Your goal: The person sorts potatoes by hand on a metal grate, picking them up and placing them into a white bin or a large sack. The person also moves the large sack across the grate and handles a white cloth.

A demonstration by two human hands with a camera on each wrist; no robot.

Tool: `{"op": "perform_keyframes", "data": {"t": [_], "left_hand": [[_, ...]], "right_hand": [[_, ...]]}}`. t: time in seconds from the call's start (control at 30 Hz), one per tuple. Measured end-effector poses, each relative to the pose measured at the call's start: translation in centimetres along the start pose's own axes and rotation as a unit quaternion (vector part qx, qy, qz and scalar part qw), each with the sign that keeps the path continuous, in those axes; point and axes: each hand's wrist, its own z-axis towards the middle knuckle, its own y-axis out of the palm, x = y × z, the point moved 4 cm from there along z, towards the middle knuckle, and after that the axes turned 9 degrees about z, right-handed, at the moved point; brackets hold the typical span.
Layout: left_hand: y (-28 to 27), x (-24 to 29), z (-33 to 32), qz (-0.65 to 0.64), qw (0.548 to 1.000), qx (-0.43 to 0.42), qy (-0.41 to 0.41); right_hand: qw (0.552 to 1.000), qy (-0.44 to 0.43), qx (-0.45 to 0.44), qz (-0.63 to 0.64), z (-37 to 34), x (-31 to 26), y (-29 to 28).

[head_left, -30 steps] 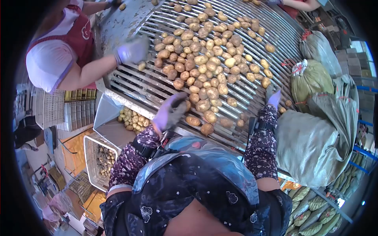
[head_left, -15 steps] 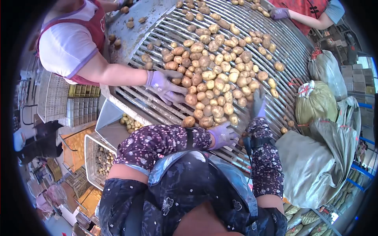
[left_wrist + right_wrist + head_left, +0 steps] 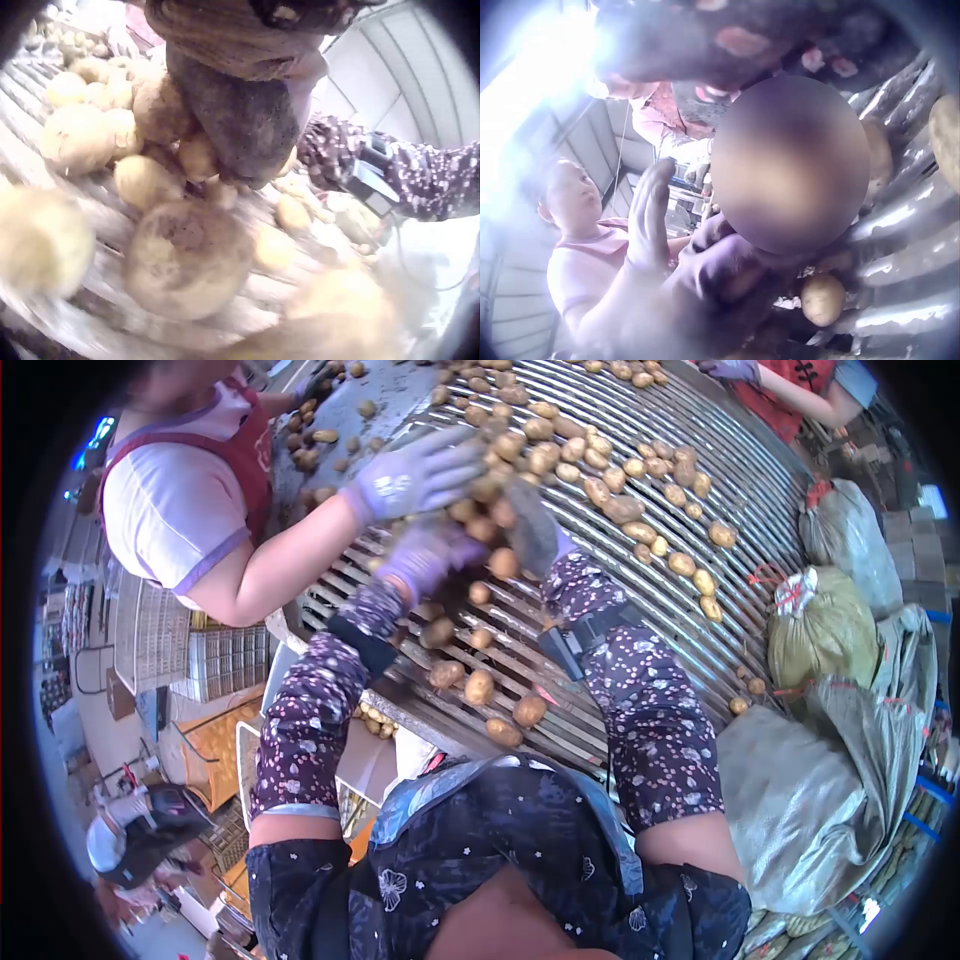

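In the head view, my left hand (image 3: 430, 555) in a purple glove is blurred among potatoes (image 3: 479, 687) on the slatted metal rack (image 3: 690, 660). My right hand (image 3: 537, 532), its glove dark grey on the palm side, lies close by with fingers extended against the right edge of the moving potatoes. Several potatoes are between and around the two hands; neither appears to grip one. Another person's gloved hand (image 3: 425, 475) reaches over the same pile from the left. Large potatoes (image 3: 187, 259) fill the foreground of the left wrist view. A single potato (image 3: 823, 300) rests low in the right wrist view.
Tied sacks (image 3: 825, 625) and a grey sheet-like sack (image 3: 790, 810) stand along the right side. At the left are stacked crates (image 3: 215, 660) and the other person's arm (image 3: 290, 565). A third person's hand (image 3: 730, 370) is at the far edge.
Both my hands have moved away from my body, up and left across the rack, and many potatoes have shifted that way. The other person's hand has moved farther up.
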Motion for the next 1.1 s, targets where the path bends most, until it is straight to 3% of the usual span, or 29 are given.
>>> {"op": "perform_keyframes", "data": {"t": [0.03,0.07,0.1,0.13,0.17,0.2,0.23,0.27,0.3,0.37,0.43,0.5,0.6,0.63,0.7,0.77,0.87,0.9,0.97,1.1], "left_hand": [[0.7,-2.3,-0.6,-0.212,0.967,-0.035,-0.139],[1.3,-4.6,-1.6,-0.407,0.869,-0.007,-0.283],[1.1,-5.9,-3.0,-0.243,0.932,0.023,-0.269],[1.2,-6.7,-4.1,-0.155,0.956,0.101,-0.227],[1.3,-7.5,-5.3,-0.052,0.962,0.18,-0.197],[-0.2,-5.8,-6.3,-0.051,0.959,0.129,-0.246],[0.4,-5.0,-7.6,0.118,0.956,0.208,-0.172],[1.1,-4.2,-8.5,0.115,0.957,0.195,-0.18],[2.6,-3.6,-9.5,0.104,0.953,0.229,-0.169],[3.1,-0.2,-10.6,0.056,0.957,0.238,-0.156],[3.4,3.2,-10.6,0.001,0.964,0.224,-0.14],[2.0,7.2,-9.5,-0.05,0.976,0.192,-0.091],[2.8,9.8,-8.6,-0.055,0.976,0.204,-0.055],[2.9,9.9,-8.5,-0.06,0.976,0.202,-0.053],[2.3,9.8,-9.1,-0.082,0.971,0.215,-0.059],[2.3,9.8,-9.5,-0.096,0.969,0.22,-0.062],[2.7,10.6,-9.7,-0.109,0.968,0.22,-0.049],[2.5,11.2,-9.5,-0.117,0.966,0.226,-0.035],[2.0,12.4,-8.8,-0.134,0.964,0.231,-0.008],[0.8,14.6,-8.1,-0.149,0.962,0.222,0.047]], "right_hand": [[0.98,0.073,-0.023,0.185,0.1,0.8,1.1],[0.981,0.056,0.017,0.184,-0.5,0.9,0.2],[0.981,0.037,0.057,0.18,-1.5,0.4,-1.3],[0.99,-0.032,0.098,-0.091,-4.3,-3.4,-1.9],[0.96,-0.126,0.15,-0.202,-6.8,-5.3,-3.0],[0.868,-0.24,0.204,-0.384,-8.9,-7.2,-6.4],[0.712,-0.321,0.307,-0.544,-11.4,-8.8,-9.8],[0.611,-0.358,0.352,-0.612,-14.4,-11.2,-13.1],[0.497,-0.384,0.407,-0.663,-17.5,-13.6,-16.2],[0.346,-0.311,0.529,-0.71,-24.3,-16.6,-22.3],[0.45,-0.107,0.624,-0.63,-27.8,-13.3,-33.7],[0.576,-0.06,0.608,-0.544,-27.2,-12.3,-33.9],[0.78,-0.209,0.414,-0.42,-22.6,-11.0,-24.1],[0.686,-0.152,0.505,-0.501,-23.8,-13.4,-22.6],[0.447,-0.029,0.647,-0.617,-27.3,-18.3,-21.1],[0.104,0.019,0.749,-0.654,-29.7,-18.3,-22.0],[0.142,0.089,0.748,-0.642,-29.4,-16.4,-26.1],[0.32,0.166,0.661,-0.658,-28.3,-16.4,-27.8],[0.538,0.166,0.554,-0.614,-25.2,-14.6,-28.9],[0.448,-0.206,0.588,-0.642,-26.3,-15.4,-25.2]]}}
